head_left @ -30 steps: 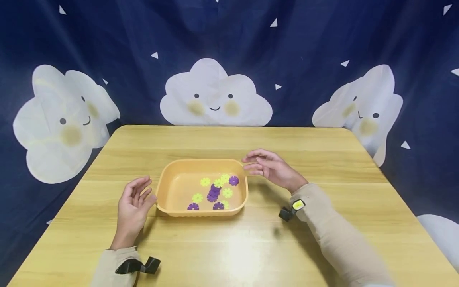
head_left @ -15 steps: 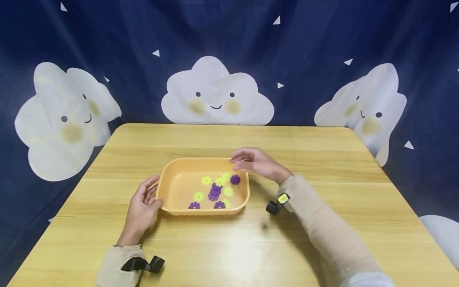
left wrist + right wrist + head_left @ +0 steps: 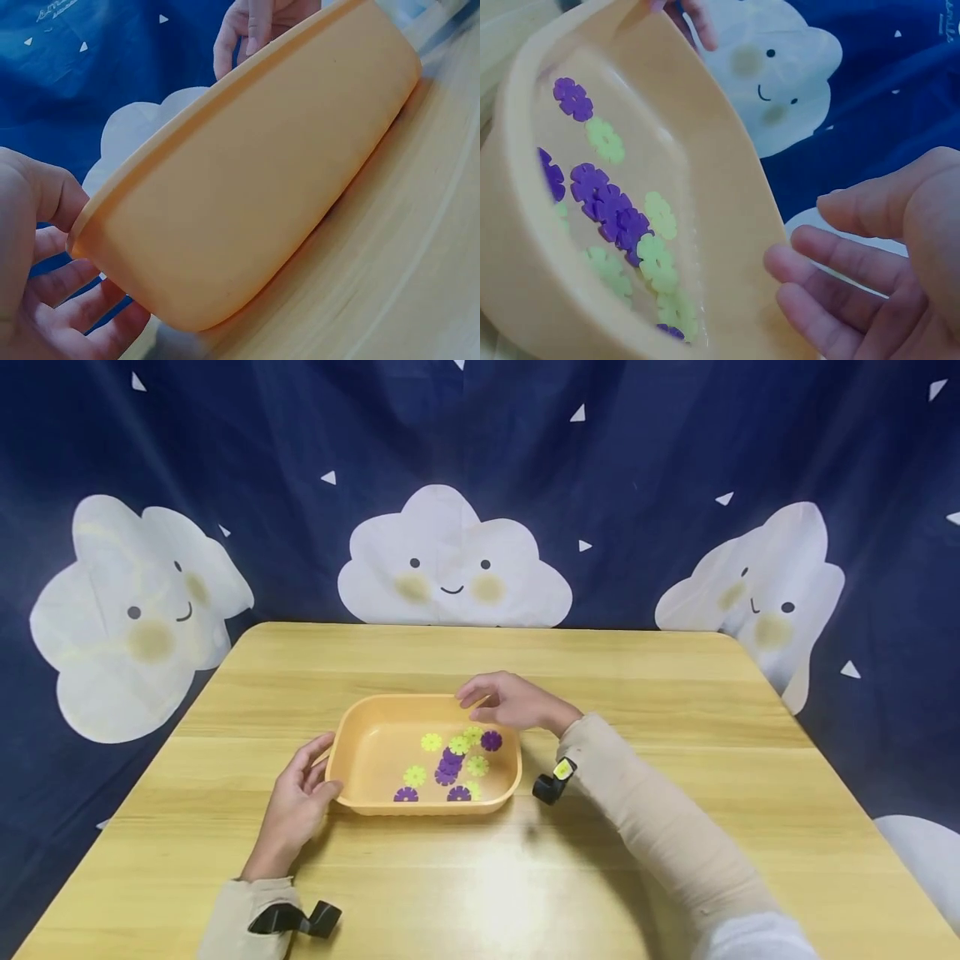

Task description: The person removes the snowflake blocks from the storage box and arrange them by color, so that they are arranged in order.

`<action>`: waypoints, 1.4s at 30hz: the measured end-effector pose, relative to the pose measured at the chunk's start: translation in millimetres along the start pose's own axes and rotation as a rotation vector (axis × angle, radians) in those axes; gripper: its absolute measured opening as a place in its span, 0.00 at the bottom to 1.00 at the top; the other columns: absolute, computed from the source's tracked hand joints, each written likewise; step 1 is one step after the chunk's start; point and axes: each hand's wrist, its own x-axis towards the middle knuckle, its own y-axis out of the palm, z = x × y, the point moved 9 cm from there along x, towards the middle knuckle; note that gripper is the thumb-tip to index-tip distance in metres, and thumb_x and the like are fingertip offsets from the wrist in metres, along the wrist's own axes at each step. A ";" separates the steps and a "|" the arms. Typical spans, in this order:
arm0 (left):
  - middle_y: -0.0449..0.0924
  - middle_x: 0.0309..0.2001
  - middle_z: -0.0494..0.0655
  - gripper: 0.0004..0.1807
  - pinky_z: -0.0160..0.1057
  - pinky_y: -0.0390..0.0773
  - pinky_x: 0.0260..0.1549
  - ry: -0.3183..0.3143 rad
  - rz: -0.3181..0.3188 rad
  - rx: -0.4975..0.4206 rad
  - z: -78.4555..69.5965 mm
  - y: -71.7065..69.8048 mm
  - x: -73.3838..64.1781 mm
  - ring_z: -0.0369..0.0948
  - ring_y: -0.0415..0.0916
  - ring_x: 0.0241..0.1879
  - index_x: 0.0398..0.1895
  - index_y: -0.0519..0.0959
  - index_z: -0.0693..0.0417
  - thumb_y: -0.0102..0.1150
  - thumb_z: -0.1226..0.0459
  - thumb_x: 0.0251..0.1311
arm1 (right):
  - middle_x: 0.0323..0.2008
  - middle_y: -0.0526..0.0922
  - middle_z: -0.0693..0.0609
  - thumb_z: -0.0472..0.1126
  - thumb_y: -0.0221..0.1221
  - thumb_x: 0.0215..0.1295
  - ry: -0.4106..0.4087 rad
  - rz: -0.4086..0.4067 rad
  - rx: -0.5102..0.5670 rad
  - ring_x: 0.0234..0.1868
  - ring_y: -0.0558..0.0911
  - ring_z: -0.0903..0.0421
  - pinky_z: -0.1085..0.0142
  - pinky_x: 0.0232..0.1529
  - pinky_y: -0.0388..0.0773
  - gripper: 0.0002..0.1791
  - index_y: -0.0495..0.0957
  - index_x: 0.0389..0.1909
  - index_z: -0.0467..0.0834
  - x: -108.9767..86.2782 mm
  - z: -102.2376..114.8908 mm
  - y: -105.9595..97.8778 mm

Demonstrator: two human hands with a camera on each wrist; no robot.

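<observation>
An orange plastic basin stands on the table with flat flower-shaped plastic pieces in it. Several are yellow-green and several are purple; some purple ones overlap in a row in the right wrist view. At the basin's left end, my left hand grips the rim, its thumb on the rim and its fingers against the outer wall. Over the basin's far right part hovers my right hand. Its fingers are loosely bent, close to the far wall, and hold nothing.
The wooden table reaches beyond the basin on all sides. Behind it hangs a dark blue curtain with white smiling clouds. Each wrist wears a black camera mount.
My left hand has moved right and taken hold of the basin's left rim. The right hand has shifted left, from beside the right end to above the far rim.
</observation>
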 end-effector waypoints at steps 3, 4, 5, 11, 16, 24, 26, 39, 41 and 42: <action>0.54 0.72 0.60 0.35 0.24 0.73 0.50 -0.009 0.000 -0.004 2.0 0.5 -1.4 0.32 0.68 0.58 0.72 0.55 0.65 0.47 0.81 0.59 | 0.56 0.77 0.37 0.30 0.56 0.67 0.022 0.053 -0.055 0.58 0.76 0.44 0.63 0.58 0.73 0.20 0.72 0.60 0.33 5.3 -0.3 5.8; 0.54 0.71 0.60 0.35 0.24 0.73 0.50 -0.015 -0.002 -0.004 2.9 0.6 -1.8 0.32 0.68 0.58 0.72 0.55 0.65 0.47 0.81 0.60 | 0.56 0.77 0.37 0.30 0.56 0.68 0.028 0.070 -0.075 0.58 0.76 0.45 0.64 0.58 0.73 0.20 0.72 0.60 0.33 7.2 -0.5 7.7; 0.54 0.71 0.60 0.35 0.24 0.73 0.50 -0.021 -0.004 -0.004 3.8 0.6 -2.2 0.32 0.68 0.58 0.72 0.55 0.65 0.47 0.81 0.60 | 0.56 0.77 0.38 0.30 0.56 0.68 0.034 0.086 -0.090 0.59 0.76 0.45 0.64 0.59 0.73 0.21 0.71 0.61 0.33 9.2 -0.2 9.5; 0.55 0.71 0.61 0.34 0.25 0.72 0.52 -0.067 -0.012 0.007 9.0 0.5 -3.2 0.45 0.65 0.63 0.72 0.55 0.64 0.47 0.79 0.62 | 0.55 0.78 0.41 0.33 0.57 0.68 0.076 0.160 -0.146 0.56 0.77 0.51 0.65 0.58 0.73 0.21 0.72 0.61 0.35 20.9 -1.6 19.6; 0.56 0.70 0.62 0.33 0.22 0.68 0.53 -0.083 -0.012 0.021 10.5 1.0 -2.8 0.55 0.59 0.66 0.72 0.55 0.64 0.46 0.79 0.62 | 0.57 0.77 0.43 0.31 0.54 0.68 0.166 0.235 -0.156 0.57 0.75 0.53 0.64 0.57 0.74 0.21 0.71 0.62 0.38 24.2 -7.9 28.0; 0.57 0.69 0.64 0.33 0.19 0.65 0.53 -0.072 -0.001 0.041 12.4 -0.6 -6.6 0.57 0.57 0.67 0.72 0.54 0.66 0.46 0.79 0.63 | 0.60 0.70 0.40 0.20 0.39 0.62 0.301 0.331 0.033 0.56 0.77 0.43 0.59 0.56 0.76 0.29 0.67 0.64 0.38 25.1 -19.5 45.9; 0.58 0.69 0.64 0.33 0.20 0.66 0.53 -0.062 -0.004 0.042 11.5 -0.6 -5.9 0.57 0.58 0.67 0.72 0.55 0.66 0.46 0.79 0.63 | 0.60 0.71 0.40 0.19 0.40 0.62 0.315 0.336 0.050 0.56 0.77 0.43 0.58 0.57 0.75 0.29 0.66 0.65 0.38 26.2 -20.6 47.1; 0.58 0.68 0.64 0.33 0.22 0.69 0.53 -0.034 0.006 0.036 6.3 0.6 -0.7 0.35 0.66 0.60 0.72 0.55 0.68 0.46 0.79 0.62 | 0.63 0.70 0.42 0.25 0.47 0.67 0.345 0.331 0.116 0.59 0.76 0.47 0.58 0.57 0.75 0.25 0.67 0.64 0.39 35.5 -21.9 51.8; 0.58 0.68 0.64 0.33 0.21 0.68 0.53 -0.032 0.003 0.039 5.7 0.9 -0.3 0.39 0.65 0.62 0.72 0.55 0.68 0.46 0.79 0.62 | 0.62 0.71 0.42 0.24 0.48 0.66 0.318 0.331 0.119 0.58 0.75 0.49 0.60 0.56 0.76 0.25 0.67 0.64 0.38 38.8 -21.6 53.1; 0.58 0.68 0.64 0.33 0.21 0.68 0.53 -0.031 0.002 0.039 5.3 1.1 -0.2 0.41 0.65 0.62 0.72 0.55 0.67 0.46 0.79 0.62 | 0.61 0.72 0.43 0.23 0.48 0.65 0.304 0.330 0.118 0.58 0.75 0.50 0.60 0.55 0.76 0.25 0.67 0.64 0.38 40.5 -21.9 53.6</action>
